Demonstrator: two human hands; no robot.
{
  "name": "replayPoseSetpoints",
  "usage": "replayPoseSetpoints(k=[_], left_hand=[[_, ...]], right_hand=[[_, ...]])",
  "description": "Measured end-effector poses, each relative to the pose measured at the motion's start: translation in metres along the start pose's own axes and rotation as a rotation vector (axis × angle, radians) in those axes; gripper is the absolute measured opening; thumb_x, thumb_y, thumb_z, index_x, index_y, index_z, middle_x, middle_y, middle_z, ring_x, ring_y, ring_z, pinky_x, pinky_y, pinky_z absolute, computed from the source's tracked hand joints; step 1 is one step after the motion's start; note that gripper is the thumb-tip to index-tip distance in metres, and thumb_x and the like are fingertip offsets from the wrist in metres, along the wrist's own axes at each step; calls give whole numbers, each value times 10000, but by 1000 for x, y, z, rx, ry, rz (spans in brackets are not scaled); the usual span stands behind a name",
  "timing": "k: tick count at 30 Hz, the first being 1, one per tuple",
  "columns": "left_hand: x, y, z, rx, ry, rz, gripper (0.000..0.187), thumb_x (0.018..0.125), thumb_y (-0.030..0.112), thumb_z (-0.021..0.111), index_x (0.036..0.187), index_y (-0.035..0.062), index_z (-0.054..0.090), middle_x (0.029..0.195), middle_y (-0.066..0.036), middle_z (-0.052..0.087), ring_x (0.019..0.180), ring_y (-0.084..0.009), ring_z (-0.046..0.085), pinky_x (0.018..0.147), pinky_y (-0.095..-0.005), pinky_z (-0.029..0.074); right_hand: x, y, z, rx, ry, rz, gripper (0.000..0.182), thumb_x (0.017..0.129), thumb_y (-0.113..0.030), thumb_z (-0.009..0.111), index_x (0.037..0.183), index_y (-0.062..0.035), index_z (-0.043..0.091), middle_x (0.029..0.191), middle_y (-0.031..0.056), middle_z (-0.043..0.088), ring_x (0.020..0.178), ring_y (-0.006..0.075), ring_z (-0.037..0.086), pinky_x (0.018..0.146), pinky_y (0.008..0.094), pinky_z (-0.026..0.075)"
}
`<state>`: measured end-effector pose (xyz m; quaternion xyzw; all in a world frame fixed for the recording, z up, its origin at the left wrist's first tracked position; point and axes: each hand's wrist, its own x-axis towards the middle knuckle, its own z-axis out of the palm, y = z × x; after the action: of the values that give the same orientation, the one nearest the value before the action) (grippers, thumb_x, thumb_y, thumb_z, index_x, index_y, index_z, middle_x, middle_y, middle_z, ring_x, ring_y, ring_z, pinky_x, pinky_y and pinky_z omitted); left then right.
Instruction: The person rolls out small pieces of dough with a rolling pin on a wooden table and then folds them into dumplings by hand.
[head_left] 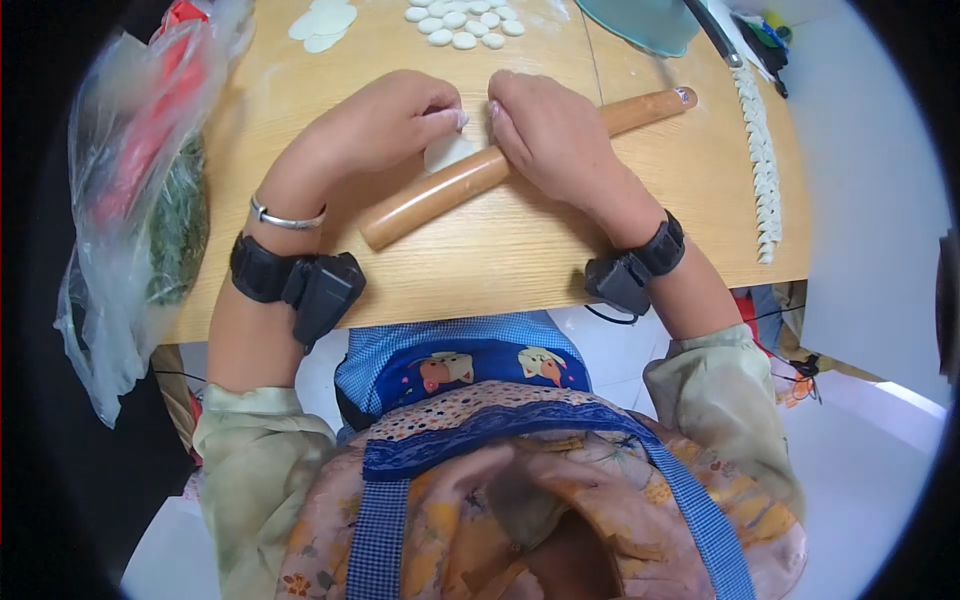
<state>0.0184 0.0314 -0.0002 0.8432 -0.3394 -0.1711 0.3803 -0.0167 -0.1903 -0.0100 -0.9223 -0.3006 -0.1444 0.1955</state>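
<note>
My left hand [395, 125] is closed, thumb against curled fingers, at the edge of a thin white dough wrapper [447, 153]. The wrapper lies on the table, its lower side against a wooden rolling pin [435, 200]. My right hand [550, 135] is closed over the middle of the pin and hides that stretch of it. The pin slants from lower left to upper right. White flour shows on my fingertips.
Several small dough rounds [465, 20] and a few flat wrappers [323, 22] lie at the far side. A plastic bag with greens [178, 215] is at left. A green-rimmed glass-like board [645, 25] and a white braided strip [762, 165] are at right.
</note>
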Motion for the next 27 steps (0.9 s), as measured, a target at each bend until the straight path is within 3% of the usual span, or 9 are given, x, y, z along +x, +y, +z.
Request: replayPoseSetpoints(k=[4, 8, 10, 16, 20, 23, 27], left_hand=[[-1, -9, -1, 39, 59, 61, 345, 1010, 254, 525, 962, -65, 646, 831, -229, 641, 756, -361, 583, 756, -426, 488], [-1, -8, -1, 78, 79, 81, 359, 1010, 264, 517, 952, -66, 648, 826, -235, 639, 747, -350, 587, 756, -435, 487], [0, -3, -4, 70, 12, -50, 307, 987, 229, 555, 959, -63, 647, 825, -216, 654, 743, -320, 599, 749, -418, 497], [-4, -2, -1, 50, -1, 18, 171, 905, 117, 632, 937, -50, 644, 785, -151, 656, 720, -221, 589, 709, -362, 501], [-6, 0, -3, 81, 47, 56, 162, 880, 116, 641, 904, -44, 625, 754, -145, 620, 712, -185, 568, 694, -345, 493], [-5, 3, -6, -15, 7, 5, 148, 865, 105, 642, 906, -31, 602, 758, -83, 601, 734, -143, 561, 686, -319, 480], [4, -2, 9, -460, -33, 59, 94, 893, 99, 602, 930, 13, 603, 792, 16, 578, 771, -78, 554, 691, -262, 469]], right_hand=[[27, 7, 6, -7, -61, 41, 153, 933, -161, 553, 924, -9, 567, 766, 211, 665, 762, 423, 655, 688, 547, 505], [47, 6, 11, -48, -69, 76, 148, 928, -147, 547, 920, 0, 554, 789, 228, 677, 775, 433, 665, 700, 551, 505], [47, 4, 11, -44, -72, 126, 143, 924, -138, 548, 908, 4, 544, 798, 229, 681, 785, 432, 668, 702, 549, 506], [16, -3, 5, 13, 10, 148, 130, 935, -141, 549, 907, -14, 545, 763, 196, 656, 761, 435, 638, 680, 551, 479], [-19, -15, -3, -79, 56, 76, 117, 949, -149, 556, 921, -35, 554, 787, 172, 628, 790, 416, 606, 713, 532, 452], [-43, -23, -12, -39, 42, 89, 80, 943, -125, 583, 947, -46, 567, 892, 161, 579, 902, 369, 557, 826, 496, 404], [-60, -27, -15, -64, 74, 58, 72, 928, -109, 599, 951, -49, 566, 886, 150, 561, 891, 357, 550, 820, 481, 400]])
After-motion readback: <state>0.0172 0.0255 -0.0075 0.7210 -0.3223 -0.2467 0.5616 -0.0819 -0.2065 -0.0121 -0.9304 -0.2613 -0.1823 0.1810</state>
